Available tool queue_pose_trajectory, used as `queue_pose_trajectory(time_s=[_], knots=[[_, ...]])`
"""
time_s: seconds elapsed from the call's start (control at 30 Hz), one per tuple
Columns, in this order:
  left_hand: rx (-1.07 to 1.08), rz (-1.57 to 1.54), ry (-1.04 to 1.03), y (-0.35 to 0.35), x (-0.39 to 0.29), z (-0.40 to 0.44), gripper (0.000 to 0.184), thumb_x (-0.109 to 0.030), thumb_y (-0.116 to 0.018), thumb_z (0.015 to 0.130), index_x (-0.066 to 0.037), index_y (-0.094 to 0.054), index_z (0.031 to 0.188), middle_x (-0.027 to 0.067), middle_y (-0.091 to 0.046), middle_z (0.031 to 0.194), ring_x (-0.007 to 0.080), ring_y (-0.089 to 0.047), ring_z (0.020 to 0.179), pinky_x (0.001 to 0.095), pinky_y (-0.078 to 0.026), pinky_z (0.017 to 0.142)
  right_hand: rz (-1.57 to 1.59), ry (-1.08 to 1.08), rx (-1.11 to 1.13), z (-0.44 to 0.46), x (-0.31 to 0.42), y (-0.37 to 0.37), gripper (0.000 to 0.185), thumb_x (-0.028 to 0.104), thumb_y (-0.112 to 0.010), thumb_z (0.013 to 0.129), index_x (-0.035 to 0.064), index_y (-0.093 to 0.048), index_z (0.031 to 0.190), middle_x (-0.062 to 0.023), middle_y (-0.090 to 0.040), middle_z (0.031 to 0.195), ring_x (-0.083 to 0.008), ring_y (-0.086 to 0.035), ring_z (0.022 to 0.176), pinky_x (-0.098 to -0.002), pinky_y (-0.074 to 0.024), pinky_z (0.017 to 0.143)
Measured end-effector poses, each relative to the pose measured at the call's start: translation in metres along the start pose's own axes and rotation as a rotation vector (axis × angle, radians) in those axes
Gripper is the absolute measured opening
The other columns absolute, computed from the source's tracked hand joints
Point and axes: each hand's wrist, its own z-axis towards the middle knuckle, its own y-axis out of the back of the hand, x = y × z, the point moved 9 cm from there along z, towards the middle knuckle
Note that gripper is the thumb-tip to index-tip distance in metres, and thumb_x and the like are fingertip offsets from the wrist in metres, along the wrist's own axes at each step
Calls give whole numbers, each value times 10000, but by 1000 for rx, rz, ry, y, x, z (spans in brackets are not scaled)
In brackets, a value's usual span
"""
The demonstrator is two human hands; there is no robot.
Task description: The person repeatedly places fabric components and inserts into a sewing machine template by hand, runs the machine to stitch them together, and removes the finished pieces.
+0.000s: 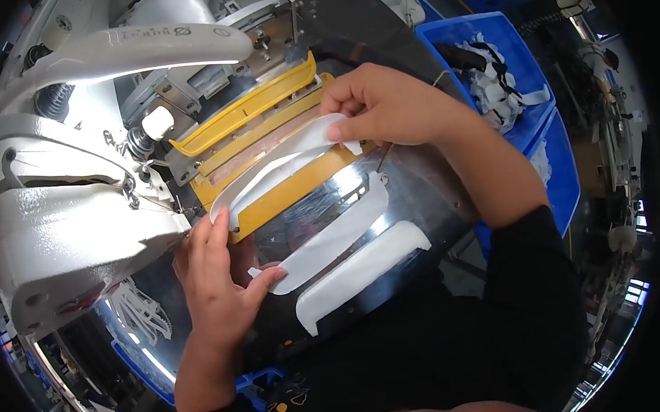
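A curved white fabric strip (280,161), shaped like a collar piece, lies along a yellow clamp plate (300,187), its middle bowed upward. My right hand (384,104) pinches the strip's right end between thumb and bent fingers. At its left end, the fingertips of my left hand (214,277) press on the strip. The left thumb is spread away and rests on the left end of a second white strip (335,239) lying on the dark, shiny table. Closer to my body lies a third white strip (362,274), touched by neither hand.
A raised yellow clamp bar (248,103) stands behind the plate. The white sewing machine (88,238) fills the left side, with its lamp arm (139,48) above. On the right, a blue bin (510,32) holds white and black scraps. White cords (139,310) hang at lower left.
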Motion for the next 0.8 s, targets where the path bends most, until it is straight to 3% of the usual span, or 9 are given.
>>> queue_pose_trajectory(time_s=[0.13,0.27,0.57,0.8], knots=[[3,-53,40,-1,7,-1,1031,-268,-1050,657,31,-586,1529,212,-615,1478,398,-593,1322,506,-446,1151,-55,21,-47,7,-8,1,210,220,-821,995,25,-755,1035,22,-680,773,-35,-579,639,-215,-464,569],[-91,-481,172,-12,34,-8,884,-131,-1005,762,44,-594,1525,200,-624,1477,325,-600,1328,441,-505,1123,-40,22,-52,5,-4,2,218,226,-832,985,22,-761,1008,28,-668,729,-32,-573,595,-210,-451,552],[-62,-71,42,-4,24,5,719,-231,-930,833,12,-669,1457,197,-674,1387,400,-614,1299,504,-403,1165,9,36,-50,8,-10,5,202,193,-833,977,-1,-774,980,19,-677,715,-26,-586,571,-200,-441,533],[-30,143,-8,0,17,1,697,-293,-895,854,0,-683,1450,196,-667,1388,419,-602,1285,537,-408,1147,-61,-18,-58,8,-13,7,192,182,-836,973,-2,-781,972,14,-685,721,-32,-605,578,-199,-469,532]])
